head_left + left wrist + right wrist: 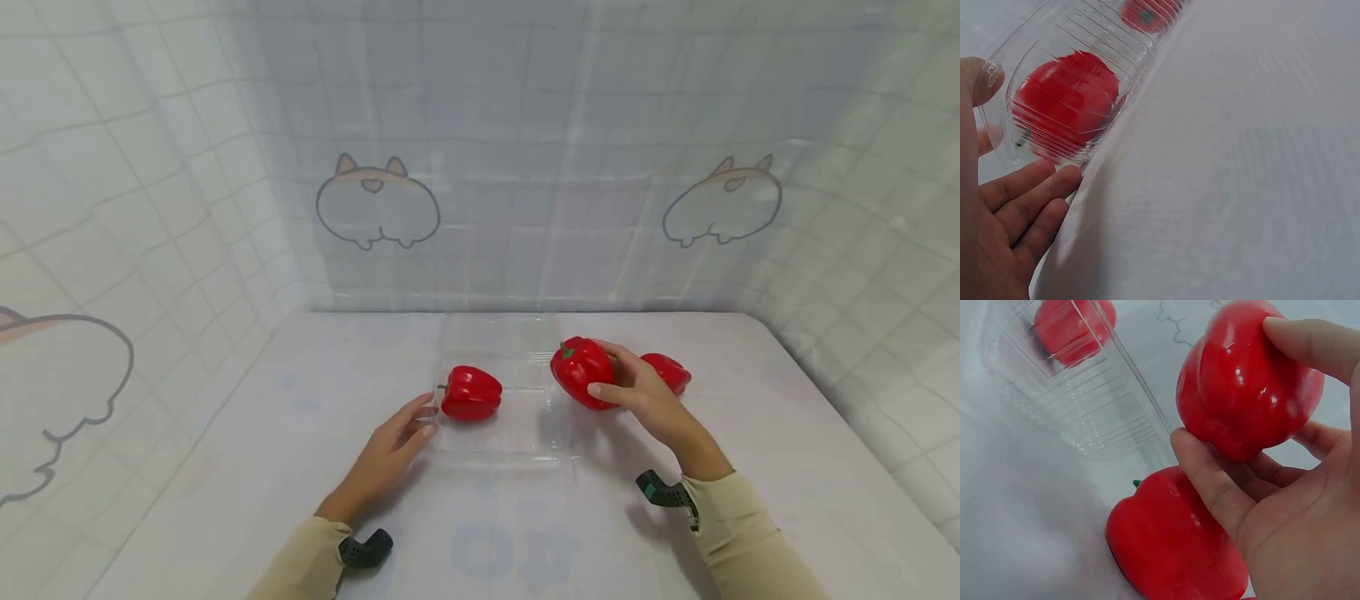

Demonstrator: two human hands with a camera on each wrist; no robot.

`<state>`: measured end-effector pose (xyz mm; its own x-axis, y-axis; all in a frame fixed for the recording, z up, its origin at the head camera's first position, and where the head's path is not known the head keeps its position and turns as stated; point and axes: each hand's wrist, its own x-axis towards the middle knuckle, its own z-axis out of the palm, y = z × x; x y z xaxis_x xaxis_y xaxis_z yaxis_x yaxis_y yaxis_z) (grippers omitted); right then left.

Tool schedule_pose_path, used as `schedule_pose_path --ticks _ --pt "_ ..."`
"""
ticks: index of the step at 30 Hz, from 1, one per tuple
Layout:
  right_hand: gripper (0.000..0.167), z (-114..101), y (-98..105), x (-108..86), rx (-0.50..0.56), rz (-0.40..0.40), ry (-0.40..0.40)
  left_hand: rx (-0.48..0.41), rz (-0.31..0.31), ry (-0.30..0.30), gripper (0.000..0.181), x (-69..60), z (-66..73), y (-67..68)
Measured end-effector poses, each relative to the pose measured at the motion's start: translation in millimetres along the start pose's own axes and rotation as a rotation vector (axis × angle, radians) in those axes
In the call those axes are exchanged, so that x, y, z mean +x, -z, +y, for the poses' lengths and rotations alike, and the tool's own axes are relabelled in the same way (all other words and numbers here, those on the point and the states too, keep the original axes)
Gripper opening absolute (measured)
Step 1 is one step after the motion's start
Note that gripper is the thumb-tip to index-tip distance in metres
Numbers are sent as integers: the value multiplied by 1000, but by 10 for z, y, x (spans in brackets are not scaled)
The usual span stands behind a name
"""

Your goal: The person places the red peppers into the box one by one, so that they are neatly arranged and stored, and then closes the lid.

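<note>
A red bell pepper [471, 393] with a green stem lies on its side in the left part of a clear plastic container [525, 429]. At the container's left end is my left hand [390, 450], its fingers loosely extended; thumb and fingertips are by the rim in the left wrist view. My right hand [637, 387] grips a second red bell pepper [581, 371] between thumb and fingers, above the container's right edge. Partly hidden behind that hand, another bell pepper [667, 372] lies on the table; the right wrist view shows a pepper [1172, 537] below the held one.
A clear flap [495, 332], apparently the container's lid, lies flat behind it. The white-covered table [322, 358] meets a pale grid-patterned curtain [525, 208] at the back, with more curtain on both sides. A dark wrist device [366, 550] is strapped to each sleeve.
</note>
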<state>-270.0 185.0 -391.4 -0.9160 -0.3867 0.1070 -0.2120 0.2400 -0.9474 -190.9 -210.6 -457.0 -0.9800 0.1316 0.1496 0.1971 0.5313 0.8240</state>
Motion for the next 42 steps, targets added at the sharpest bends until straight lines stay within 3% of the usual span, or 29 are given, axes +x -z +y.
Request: schedule_pose_path --ticks 7,14,20,30,42 --pt "81 -38 -66 55 -2 -26 -6 -14 -5 28 55 -42 -13 -14" --pt "79 -92 -104 147 1 -46 16 -10 -3 -9 54 6 -37 0" --pt "75 -118 -109 213 12 -85 18 -16 -13 7 54 25 -10 -6" --pt "80 -181 -155 356 -148 -107 11 -1 -3 -5 56 -12 3 7" --pt "77 -237 -247 472 -275 -217 20 -6 -16 -4 56 -14 5 9"
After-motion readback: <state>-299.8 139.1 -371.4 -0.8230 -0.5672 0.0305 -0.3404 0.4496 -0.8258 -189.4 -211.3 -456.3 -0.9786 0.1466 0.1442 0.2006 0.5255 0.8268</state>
